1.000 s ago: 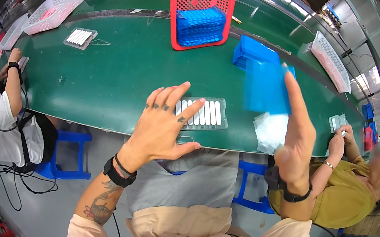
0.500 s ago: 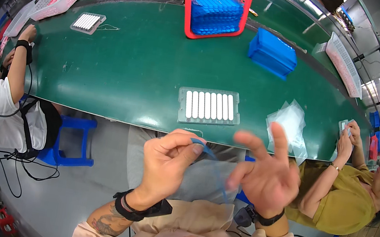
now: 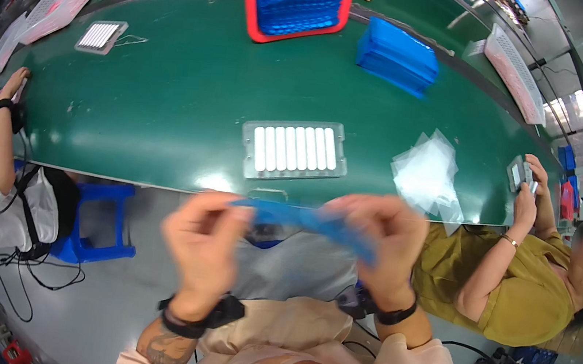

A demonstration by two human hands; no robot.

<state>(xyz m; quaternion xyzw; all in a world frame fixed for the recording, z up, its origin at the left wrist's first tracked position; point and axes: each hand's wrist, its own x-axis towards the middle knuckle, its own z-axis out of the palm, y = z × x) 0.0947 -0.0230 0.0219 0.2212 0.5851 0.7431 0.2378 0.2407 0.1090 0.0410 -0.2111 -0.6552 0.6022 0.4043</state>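
Blue plastic film (image 3: 276,213), blurred, hung between left hand (image 3: 206,244) and right hand (image 3: 388,240), pinched by both. Uneven pull could have creased it or freed one end. Just beyond grip: clear tray (image 3: 247,145) of white sticks (image 3: 296,149); right of tray, clear plastic sheets (image 3: 426,174).

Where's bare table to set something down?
Widest patch: green table between the small tray at upper left, the red basket and the centre tray. Narrower: between centre tray and clear sheets. Crowded: table's far side, around the basket and blue stack; near edge, where left hand and right hand hold blue film.
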